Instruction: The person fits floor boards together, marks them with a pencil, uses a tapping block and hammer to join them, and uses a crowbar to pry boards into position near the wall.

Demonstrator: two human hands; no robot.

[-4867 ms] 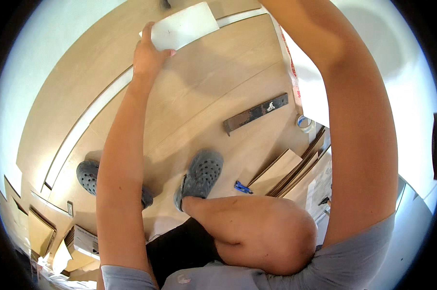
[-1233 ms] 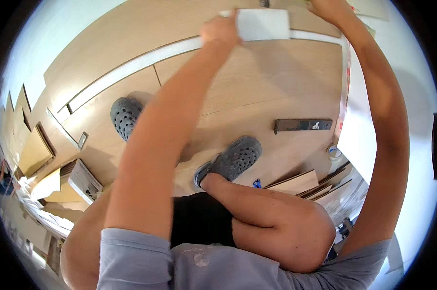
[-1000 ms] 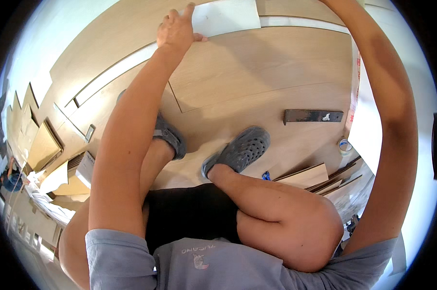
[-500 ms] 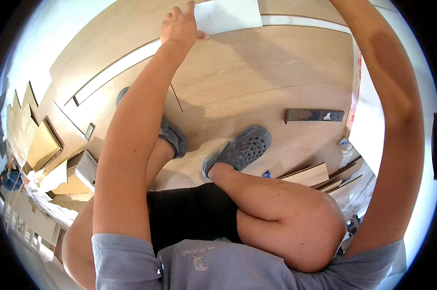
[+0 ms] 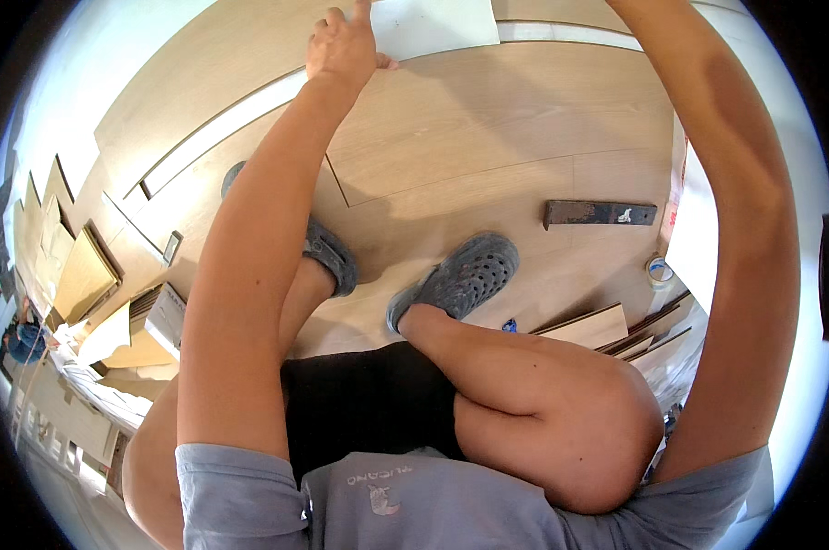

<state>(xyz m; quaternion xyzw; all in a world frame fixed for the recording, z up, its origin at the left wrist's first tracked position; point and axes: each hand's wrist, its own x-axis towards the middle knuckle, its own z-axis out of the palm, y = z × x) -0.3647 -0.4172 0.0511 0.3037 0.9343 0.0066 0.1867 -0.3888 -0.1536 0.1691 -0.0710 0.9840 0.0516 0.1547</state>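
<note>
At the top of the head view, my left hand rests on the wood-look floor planks. Its fingers are spread, with the thumb out to the right. Against that hand lies a white flat rectangular piece, its lower left corner beside my thumb and its far end cut off by the picture. A long gap between planks, showing white underneath, runs out on both sides of it. My right forearm reaches up and out of the picture, so the right hand is hidden.
A dark metal pull bar lies on the planks at right, near a tape roll. Cut plank pieces sit by my knee. Leftward are an opened carton and stacked planks. Another person is at the far left.
The view has shifted very slightly. My left hand stays beside the white piece, and my right forearm has moved a little to the left at the top.
</note>
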